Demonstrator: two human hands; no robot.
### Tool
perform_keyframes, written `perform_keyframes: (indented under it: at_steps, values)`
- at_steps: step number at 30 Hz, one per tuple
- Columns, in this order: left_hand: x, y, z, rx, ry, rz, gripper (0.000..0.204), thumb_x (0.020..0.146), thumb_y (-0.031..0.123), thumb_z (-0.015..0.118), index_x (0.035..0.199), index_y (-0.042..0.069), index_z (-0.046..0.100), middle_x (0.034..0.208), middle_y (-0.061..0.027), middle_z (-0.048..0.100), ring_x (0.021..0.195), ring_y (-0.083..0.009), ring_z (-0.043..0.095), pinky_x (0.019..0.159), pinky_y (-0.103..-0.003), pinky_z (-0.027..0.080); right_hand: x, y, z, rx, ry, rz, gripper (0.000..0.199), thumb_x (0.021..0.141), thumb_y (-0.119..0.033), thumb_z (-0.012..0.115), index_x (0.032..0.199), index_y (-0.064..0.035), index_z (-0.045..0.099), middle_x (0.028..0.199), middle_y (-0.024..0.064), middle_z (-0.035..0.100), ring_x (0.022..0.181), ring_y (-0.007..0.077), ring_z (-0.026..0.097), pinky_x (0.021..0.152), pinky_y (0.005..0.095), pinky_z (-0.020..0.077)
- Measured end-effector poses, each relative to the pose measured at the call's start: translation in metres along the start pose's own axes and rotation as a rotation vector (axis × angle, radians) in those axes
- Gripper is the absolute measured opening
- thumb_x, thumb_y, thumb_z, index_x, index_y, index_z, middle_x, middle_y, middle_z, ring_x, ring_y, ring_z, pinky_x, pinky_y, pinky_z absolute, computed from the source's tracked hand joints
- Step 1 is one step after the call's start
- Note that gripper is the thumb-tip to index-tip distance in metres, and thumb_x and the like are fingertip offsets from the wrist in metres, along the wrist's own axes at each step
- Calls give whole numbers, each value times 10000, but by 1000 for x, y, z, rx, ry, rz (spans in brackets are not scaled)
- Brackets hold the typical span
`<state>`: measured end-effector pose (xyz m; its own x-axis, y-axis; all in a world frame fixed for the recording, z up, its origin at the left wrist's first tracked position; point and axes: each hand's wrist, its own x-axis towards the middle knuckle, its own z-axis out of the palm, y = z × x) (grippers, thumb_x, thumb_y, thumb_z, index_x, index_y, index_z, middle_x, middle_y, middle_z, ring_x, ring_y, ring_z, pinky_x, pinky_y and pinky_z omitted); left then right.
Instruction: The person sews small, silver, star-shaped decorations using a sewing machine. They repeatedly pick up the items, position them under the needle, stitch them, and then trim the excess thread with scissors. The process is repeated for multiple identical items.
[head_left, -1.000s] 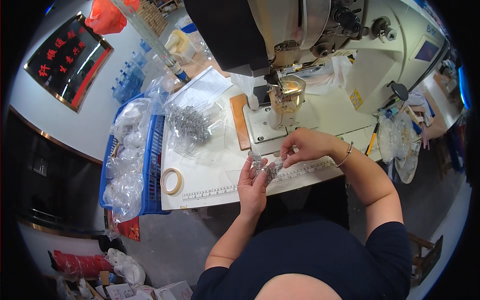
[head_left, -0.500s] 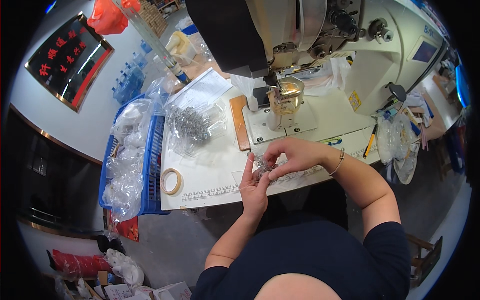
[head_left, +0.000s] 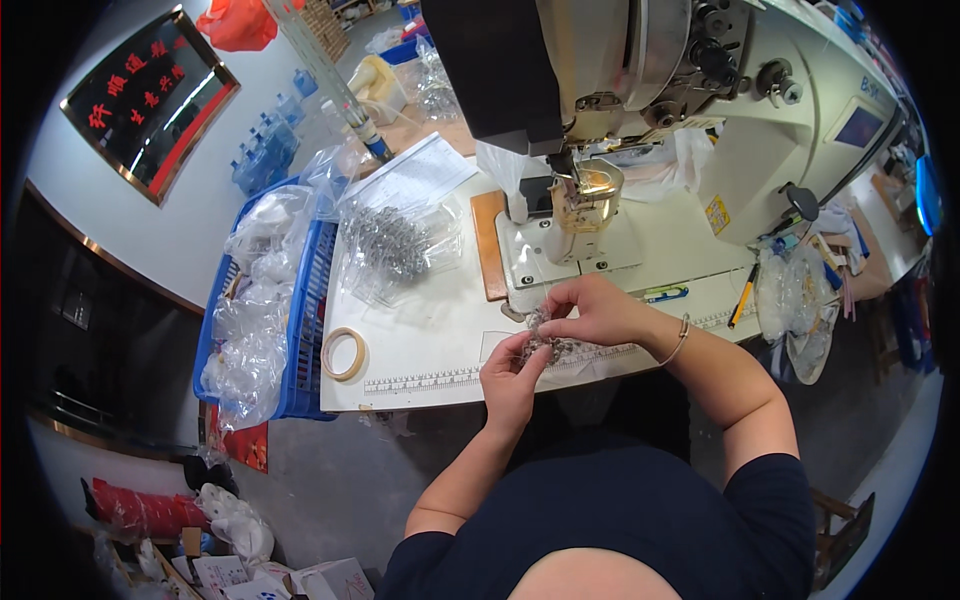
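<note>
I see both hands meeting at the front edge of the white sewing table (head_left: 430, 340), just fwd of the printed ruler strip (head_left: 430, 380). Between them sits one small cluster of silvery metal bits (head_left: 545, 345) — chain or trim, too small to tell which.

Left hand (head_left: 512, 375) comes up from below, fingertips pinching the cluster's lower-left end. Right hand (head_left: 597, 312) comes in from the right, curled over, fingers closed on the upper part. So the cluster lies up and right of the left hand, down and left of the right; both touch it, neither nearer. Its long axis seems to run roughly near-to-far, upper end toward the sewing machine (head_left: 640, 90), but the fingers hide most of it.

Counts:
- 1 cluster in hand.
- 1 clear bag of similar metal pieces (head_left: 400, 245), left of the machine, well apart from both hands.
- 1 tape roll (head_left: 344, 354), far left on the table.
- 1 blue crate (head_left: 300, 300) w/ plastic bags, off the table's left edge.
- 1 bracelet on the right wrist.
</note>
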<state>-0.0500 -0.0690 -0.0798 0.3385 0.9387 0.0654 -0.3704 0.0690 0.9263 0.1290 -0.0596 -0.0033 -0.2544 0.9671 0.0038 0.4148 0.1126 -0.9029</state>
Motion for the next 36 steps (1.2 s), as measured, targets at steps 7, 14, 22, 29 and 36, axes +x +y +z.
perform_keyframes:
  at_steps: [7,14,22,29,36]
  values:
    - [5,-4,-6,-463,-15,-154,247,823,-71,569,1046,28,529,980,-102,601,891,-184,604,799,-320,515,-2,5,-2,-26,-52,-98,303,733,-258,731,880,-12,634,726,67,631,682,143,594,643,270,469]
    - [8,6,-10,-513,35,-105,229,843,-72,523,1026,63,498,994,-115,606,910,-236,621,805,-397,532,-13,-9,-33,-240,-143,34,311,672,-260,778,883,-64,658,722,29,637,699,150,601,650,291,469]
    - [-1,11,3,-562,85,-75,249,855,-61,513,1062,72,472,1024,-120,594,928,-252,616,813,-411,533,-18,-10,-32,-353,-28,-114,313,667,-290,768,893,-96,673,732,17,636,755,192,603,745,319,460]
    - [-3,11,3,-549,101,-92,242,857,-57,516,1063,64,482,1018,-120,595,912,-247,620,823,-409,530,-18,-7,-33,-288,-111,-223,390,669,-264,774,979,-64,649,858,54,644,871,202,602,802,314,451]
    - [-2,-2,6,-436,27,-94,273,851,-44,534,1098,56,475,1035,-118,594,927,-217,615,826,-385,524,-6,-18,-1,28,-4,59,211,737,-178,718,853,-14,653,778,48,644,758,119,591,698,260,462]
